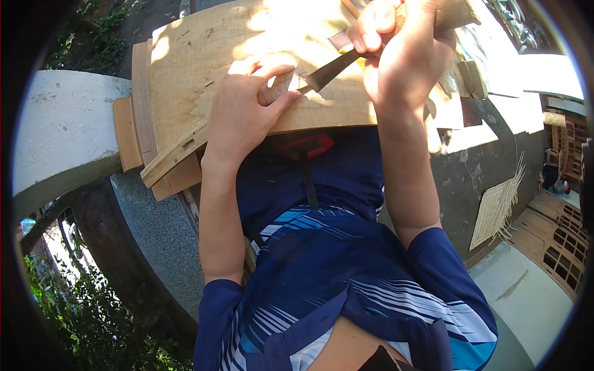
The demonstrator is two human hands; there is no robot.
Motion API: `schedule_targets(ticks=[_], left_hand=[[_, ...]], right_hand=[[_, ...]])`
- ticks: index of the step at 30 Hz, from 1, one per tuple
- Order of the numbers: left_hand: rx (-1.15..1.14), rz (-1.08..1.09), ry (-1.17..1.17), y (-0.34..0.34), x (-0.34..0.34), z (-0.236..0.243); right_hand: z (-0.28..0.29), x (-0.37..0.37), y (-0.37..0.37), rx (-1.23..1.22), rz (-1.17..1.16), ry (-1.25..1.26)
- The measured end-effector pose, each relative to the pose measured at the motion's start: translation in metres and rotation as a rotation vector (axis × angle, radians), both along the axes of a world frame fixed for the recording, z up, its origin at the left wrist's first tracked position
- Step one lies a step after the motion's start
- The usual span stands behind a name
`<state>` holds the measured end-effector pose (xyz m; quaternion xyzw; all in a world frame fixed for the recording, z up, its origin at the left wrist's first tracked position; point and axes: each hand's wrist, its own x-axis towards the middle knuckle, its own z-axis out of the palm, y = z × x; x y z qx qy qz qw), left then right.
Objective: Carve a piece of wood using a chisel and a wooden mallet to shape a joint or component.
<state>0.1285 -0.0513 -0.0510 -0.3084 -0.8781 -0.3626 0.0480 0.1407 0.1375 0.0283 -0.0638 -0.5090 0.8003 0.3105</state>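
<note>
My right hand (405, 68) is wrapped round the wooden handle of a chisel (335, 70). The dark, flat blade slants down to the left, and its wide end lies at a small block of wood (276, 88). Thumb and fingers of my left hand (241, 110) pinch that block against a pale wooden board (185, 68). Pencil-like lines seem to mark the block's face; my fingers hide part of it. Whether the blade's edge touches the wood I cannot tell.
A slotted wooden strip (179, 148) lies along the board's near left edge, beside my left wrist. Small shavings (209, 83) are scattered over the board. A white ledge (71, 123) stands at the left. A woven mat (495, 207) lies on the dark floor at the right.
</note>
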Motion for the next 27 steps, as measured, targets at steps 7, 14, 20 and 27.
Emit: schedule_targets(ticks=[7, 14, 20, 27], left_hand=[[-0.013, 0.039, -0.051, 0.000, 0.002, 0.002], [-0.001, 0.025, -0.033, -0.002, -0.002, 0.001], [0.053, 0.047, 0.018, -0.002, 0.001, -0.002], [-0.005, 0.069, 0.028, -0.002, 0.000, -0.003]], right_hand=[[-0.003, 0.003, -0.019, 0.356, -0.010, 0.159], [-0.006, 0.008, -0.030, 0.442, 0.115, 0.243], [-0.004, 0.005, -0.032, 0.555, 0.180, 0.183], [0.008, -0.027, -0.051, 0.773, 0.165, 0.265]])
